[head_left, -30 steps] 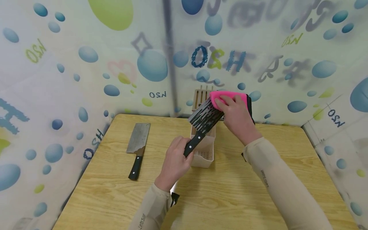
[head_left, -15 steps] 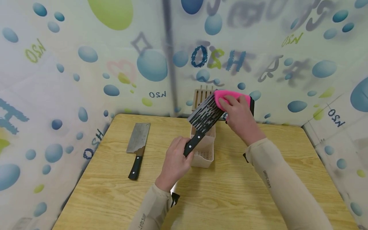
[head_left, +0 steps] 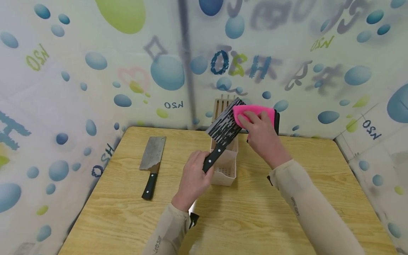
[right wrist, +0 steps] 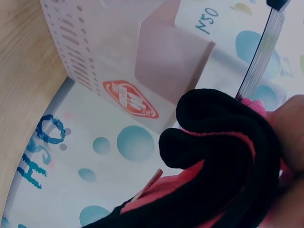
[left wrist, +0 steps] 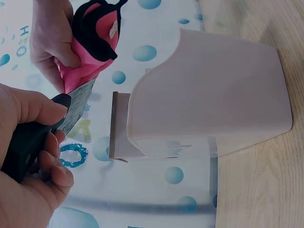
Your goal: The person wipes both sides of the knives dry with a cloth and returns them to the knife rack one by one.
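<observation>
My left hand (head_left: 193,177) grips the black handle of a cleaver (head_left: 225,124), whose dark-patterned blade tilts up to the right. A folded pink cloth (head_left: 253,115) with black edging is pinched in my right hand (head_left: 266,140) and lies over the upper part of that blade. From the left wrist side, fingers and thumb wrap round the handle, and the cloth (left wrist: 90,57) folds about the blade's far end. In the right wrist view the cloth's black edging (right wrist: 228,142) hides much of the right hand.
A second cleaver (head_left: 153,156), with brown marks near its handle, lies on the wooden table (head_left: 255,212) to the left. Behind and below the held blade stands a pale plastic holder (head_left: 225,177) with a slotted block (head_left: 220,106). A patterned wall rises behind the table.
My right hand first slid the cloth a little up and right, then back down and left along the blade, baring the blade's top corner. The left hand keeps its grip almost still.
</observation>
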`<action>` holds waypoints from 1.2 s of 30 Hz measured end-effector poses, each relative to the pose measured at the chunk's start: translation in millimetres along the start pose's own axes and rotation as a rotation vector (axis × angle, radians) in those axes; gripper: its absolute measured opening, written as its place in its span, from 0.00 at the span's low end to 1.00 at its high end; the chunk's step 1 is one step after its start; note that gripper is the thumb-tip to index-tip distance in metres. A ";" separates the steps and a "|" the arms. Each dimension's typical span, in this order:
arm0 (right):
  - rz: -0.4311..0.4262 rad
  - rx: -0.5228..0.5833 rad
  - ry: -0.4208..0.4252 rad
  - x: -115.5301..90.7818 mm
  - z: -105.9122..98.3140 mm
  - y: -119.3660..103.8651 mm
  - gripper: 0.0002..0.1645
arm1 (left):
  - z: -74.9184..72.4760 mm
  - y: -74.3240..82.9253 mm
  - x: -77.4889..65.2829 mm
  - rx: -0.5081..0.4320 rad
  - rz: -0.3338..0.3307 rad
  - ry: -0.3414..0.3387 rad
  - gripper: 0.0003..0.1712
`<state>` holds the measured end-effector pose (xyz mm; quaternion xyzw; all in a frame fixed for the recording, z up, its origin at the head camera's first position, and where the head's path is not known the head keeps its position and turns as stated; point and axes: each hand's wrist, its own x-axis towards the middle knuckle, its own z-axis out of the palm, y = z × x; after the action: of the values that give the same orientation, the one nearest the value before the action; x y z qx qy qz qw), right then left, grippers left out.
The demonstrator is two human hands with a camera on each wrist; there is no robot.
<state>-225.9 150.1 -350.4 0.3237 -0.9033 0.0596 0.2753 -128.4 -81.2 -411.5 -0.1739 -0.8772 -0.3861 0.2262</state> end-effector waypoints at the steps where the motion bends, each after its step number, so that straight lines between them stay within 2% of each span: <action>1: -0.008 0.003 0.013 -0.7 0.3 -1.7 0.34 | 0.2 0.0 0.0 0.000 0.000 0.002 0.13; 6: -0.030 0.017 0.034 -6.1 0.3 -12.4 0.36 | 1.2 0.4 0.3 0.009 0.009 0.011 0.13; 15: -0.011 0.079 0.020 -14.6 -0.6 -35.6 0.35 | 0.9 -0.5 0.9 0.013 -0.002 0.017 0.13; 25: -0.030 0.076 0.013 -22.1 -3.0 -59.7 0.37 | 0.1 -2.3 1.2 0.015 0.000 0.033 0.14; 30: -0.037 0.104 0.007 -26.6 -3.4 -68.2 0.39 | -0.3 -3.2 1.4 0.014 0.012 0.042 0.14; 36: -0.042 0.136 -0.011 -32.2 -7.0 -77.0 0.36 | -0.9 -3.2 1.6 0.014 0.001 0.043 0.15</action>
<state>-154.6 109.6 -367.2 0.3607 -0.8917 0.1133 0.2487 -131.1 -83.7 -412.1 -0.1644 -0.8748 -0.3835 0.2462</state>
